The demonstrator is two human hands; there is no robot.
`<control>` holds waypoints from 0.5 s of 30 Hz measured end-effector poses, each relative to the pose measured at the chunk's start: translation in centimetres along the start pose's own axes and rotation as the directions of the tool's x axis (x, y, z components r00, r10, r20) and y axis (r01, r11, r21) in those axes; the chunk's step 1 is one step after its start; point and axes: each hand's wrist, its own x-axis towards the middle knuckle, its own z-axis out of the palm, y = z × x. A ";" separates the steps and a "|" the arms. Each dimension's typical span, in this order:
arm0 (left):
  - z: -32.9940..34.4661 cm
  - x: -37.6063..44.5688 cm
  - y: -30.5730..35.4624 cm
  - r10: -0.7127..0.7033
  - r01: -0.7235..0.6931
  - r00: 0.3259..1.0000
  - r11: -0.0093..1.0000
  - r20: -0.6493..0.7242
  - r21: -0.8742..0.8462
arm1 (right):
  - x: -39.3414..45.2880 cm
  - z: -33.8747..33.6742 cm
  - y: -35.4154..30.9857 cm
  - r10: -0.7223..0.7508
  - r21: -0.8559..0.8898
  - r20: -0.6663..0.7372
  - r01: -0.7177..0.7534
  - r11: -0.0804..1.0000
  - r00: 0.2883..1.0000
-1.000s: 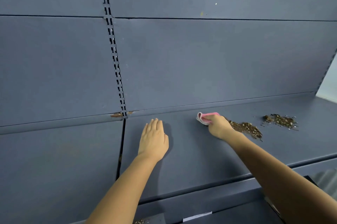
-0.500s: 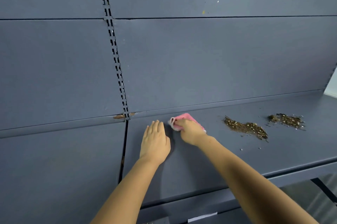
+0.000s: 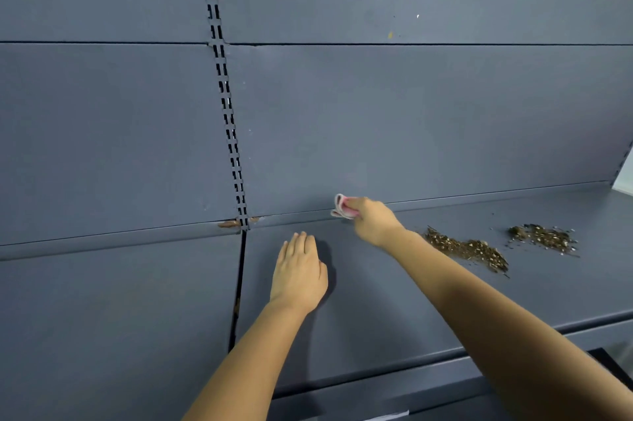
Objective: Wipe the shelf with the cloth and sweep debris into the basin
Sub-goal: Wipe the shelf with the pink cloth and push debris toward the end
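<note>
1. Cloth (image 3: pixel 343 209), pink and bunched, is pinched in the right hand (image 3: pixel 371 220) at the back edge of the shelf (image 3: pixel 394 300), where it meets the back panel (image 3: pixel 411 129).
2. Left hand (image 3: pixel 298 275) lies flat on the shelf with straight fingers, grasping nothing, near the shelf's left edge.
3. Two debris (image 3: pixel 467 249) piles sit to the right of the cloth, the farther pile (image 3: pixel 543 237) toward the right end; neither looks swept yet.
4. No basin is in view, so I cannot tell where the debris must go. Risk: a sweep toward the front edge with nothing under it drops the debris on the floor.
5. The cloth is small and crumpled; a fast pass likely scatters loose grains sideways or lets them slip round the cloth.
6. The right forearm hangs close above the nearer pile; lowering it could smear or drag the debris.
7. Grains pushed left could fall into the gap (image 3: pixel 239 283) at the shelf's left edge.
</note>
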 end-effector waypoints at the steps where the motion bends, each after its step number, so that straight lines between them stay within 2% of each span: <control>1: 0.0 0.0 0.0 0.000 0.000 1.000 1.000 -0.005 -0.007 | 0.2 0.6 -1.1 -0.042 0.002 0.015 0.042 0.999 0.999; 4: 0.0 -0.1 -0.1 -0.017 0.010 0.997 0.996 -0.080 -0.085 | 0.5 3.4 -3.3 -0.185 0.029 0.086 0.183 0.983 0.979; 6: -0.1 -0.2 0.0 -0.058 0.044 0.991 0.992 -0.117 -0.122 | 0.6 5.6 -3.5 -0.236 0.079 0.131 0.228 0.971 0.963; 10: -0.1 0.0 0.1 -0.037 0.031 0.996 0.996 -0.081 -0.079 | 1.4 7.6 -2.5 -0.212 0.085 0.177 0.200 0.976 0.961; 12: 0.1 0.2 0.0 -0.036 0.032 0.997 0.997 -0.064 -0.066 | 1.6 7.1 -1.8 -0.241 0.125 0.151 0.223 0.967 0.959; 15: 0.1 0.2 -0.1 -0.046 0.045 0.999 0.999 -0.014 -0.030 | 1.7 5.4 0.0 -0.139 0.125 0.137 0.122 0.985 0.981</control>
